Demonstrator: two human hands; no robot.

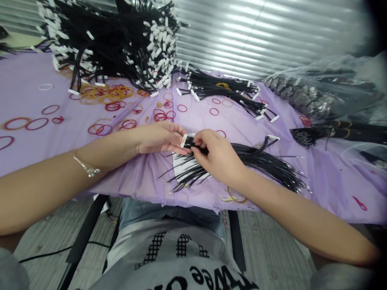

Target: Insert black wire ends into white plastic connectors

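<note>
Between the fingertips of my left hand [165,137] is a small white connector [183,140] with black wires running out of it to the right. My right hand [216,155] pinches those black wires [189,141] close to the connector; its fingertips nearly meet those of the left. Below and to the right of my right hand lies a loose bundle of black wires [269,167] with thin metal ends. One white connector [273,137] shows at the top of that bundle. Part of the bundle is hidden under my right hand, and a white sheet [181,164] lies beneath it.
A big heap of black cables with white connectors [115,40] stands at the back left. Smaller cable bundles [223,88] lie behind my hands. Rubber bands [109,92] are scattered over the purple table cover [24,80]. Plastic-wrapped parts [305,94] and tied wires [314,133] sit at right.
</note>
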